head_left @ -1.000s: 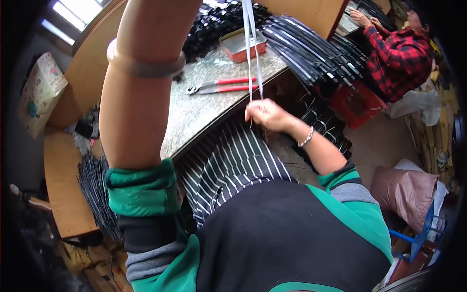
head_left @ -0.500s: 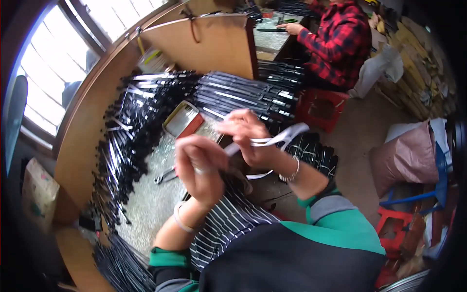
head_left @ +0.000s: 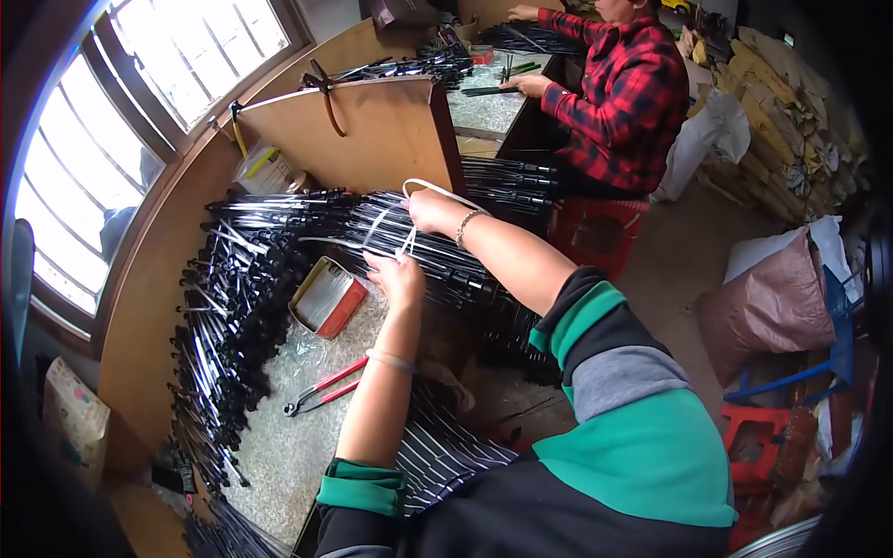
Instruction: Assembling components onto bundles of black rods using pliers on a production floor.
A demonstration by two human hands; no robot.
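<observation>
White strap being tied round a bundle of black rods, both hands on it.

Left hand [head_left: 398, 277] is closed on the strap's lower ends just above the bundle; right hand [head_left: 430, 210] is pinched shut on the white strap [head_left: 437, 186] where it loops up near the wooden divider [head_left: 372, 130]. The black rods [head_left: 446, 260] lie across the tabletop [head_left: 279, 437], more piled to the left. Judgement: pull both ends evenly, keep the strap flat and square to the rods, cinch tight before knotting. Red-handled pliers [head_left: 321, 388] and a small red tray [head_left: 326, 298] sit near the left forearm.
</observation>
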